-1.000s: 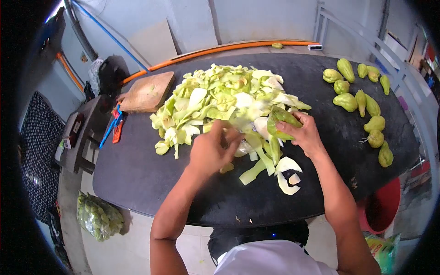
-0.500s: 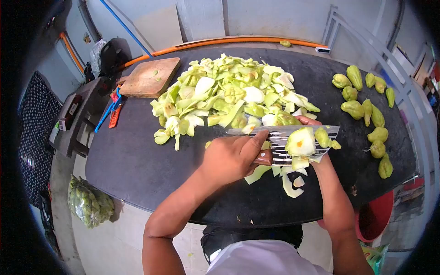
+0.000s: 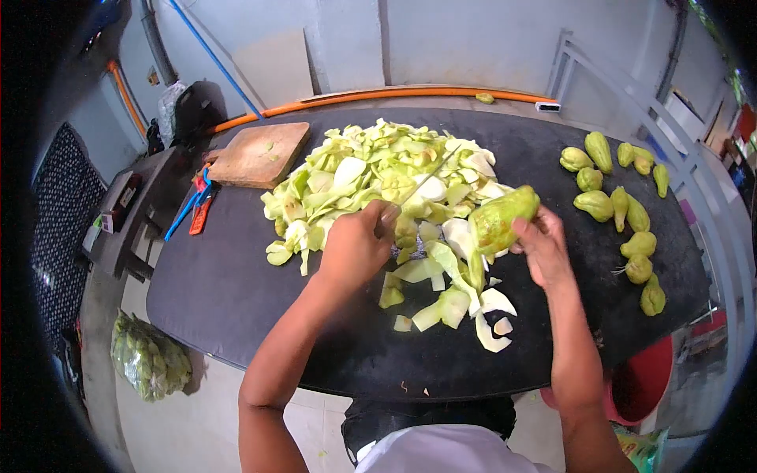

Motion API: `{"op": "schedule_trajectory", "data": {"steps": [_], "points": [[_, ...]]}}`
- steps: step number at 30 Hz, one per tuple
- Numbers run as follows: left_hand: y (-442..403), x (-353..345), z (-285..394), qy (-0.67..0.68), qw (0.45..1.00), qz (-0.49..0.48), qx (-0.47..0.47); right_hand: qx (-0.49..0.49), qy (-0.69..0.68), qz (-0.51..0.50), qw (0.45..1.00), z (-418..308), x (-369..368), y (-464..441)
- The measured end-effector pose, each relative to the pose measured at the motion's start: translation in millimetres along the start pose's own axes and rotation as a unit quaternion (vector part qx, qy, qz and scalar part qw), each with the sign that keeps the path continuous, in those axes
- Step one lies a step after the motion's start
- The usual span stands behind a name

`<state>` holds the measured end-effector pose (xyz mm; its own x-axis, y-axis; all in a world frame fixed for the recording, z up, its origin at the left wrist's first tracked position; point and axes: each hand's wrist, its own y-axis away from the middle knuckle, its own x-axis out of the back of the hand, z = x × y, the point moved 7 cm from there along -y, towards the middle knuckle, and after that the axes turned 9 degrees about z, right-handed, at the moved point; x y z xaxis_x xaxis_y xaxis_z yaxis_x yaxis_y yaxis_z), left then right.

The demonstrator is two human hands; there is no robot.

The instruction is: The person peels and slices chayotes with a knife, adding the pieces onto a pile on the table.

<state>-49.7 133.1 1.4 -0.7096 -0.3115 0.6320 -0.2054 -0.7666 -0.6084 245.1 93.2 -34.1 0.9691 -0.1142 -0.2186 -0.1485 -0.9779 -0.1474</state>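
My left hand (image 3: 356, 244) is closed around the handle of a wide-bladed cleaver (image 3: 433, 174), whose blade shows nearly edge-on as a thin line over the cut pieces. In my right hand (image 3: 544, 246) is a whole-looking green chayote (image 3: 505, 219), gripped at its right end and raised above the table. Just below and left of it lie loose pale slices (image 3: 441, 307) and strips of chayote. Behind both hands spreads a large heap of cut chayote (image 3: 378, 169). My left fingers hide the cleaver's handle.
Several whole chayotes (image 3: 623, 209) lie along the right side of the dark table (image 3: 236, 292). At the back left are a wooden cutting board (image 3: 260, 154) and an orange-handled tool (image 3: 202, 214). A red bucket (image 3: 643, 382) and a bag of chayotes (image 3: 148, 359) stand on the floor.
The cleaver has turned from flat, with pieces on its blade, to edge-on, and moved left. Those pieces have dropped onto the table. The chayote in my right hand is now in plain sight.
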Motion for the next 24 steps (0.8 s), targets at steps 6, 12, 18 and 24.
{"op": "schedule_trajectory", "data": {"steps": [6, 12, 18, 24], "points": [[6, -15, 36, 0.154, 0.987, -0.043, 0.035, -0.061, -0.147, 0.116, 0.981, 37, -23, 1], [17, -11, 41, 0.085, 0.995, -0.046, 0.030, -0.111, -0.156, 0.173, 0.966, 33, -31, 7], [20, -8, 53, 0.073, 0.997, -0.036, -0.015, 0.080, 0.103, 0.055, 0.990, 19, -37, 10], [30, -6, 87, 0.048, 0.985, -0.025, -0.162, 0.250, 0.368, 0.056, 0.894, 1, -39, 22]]}}
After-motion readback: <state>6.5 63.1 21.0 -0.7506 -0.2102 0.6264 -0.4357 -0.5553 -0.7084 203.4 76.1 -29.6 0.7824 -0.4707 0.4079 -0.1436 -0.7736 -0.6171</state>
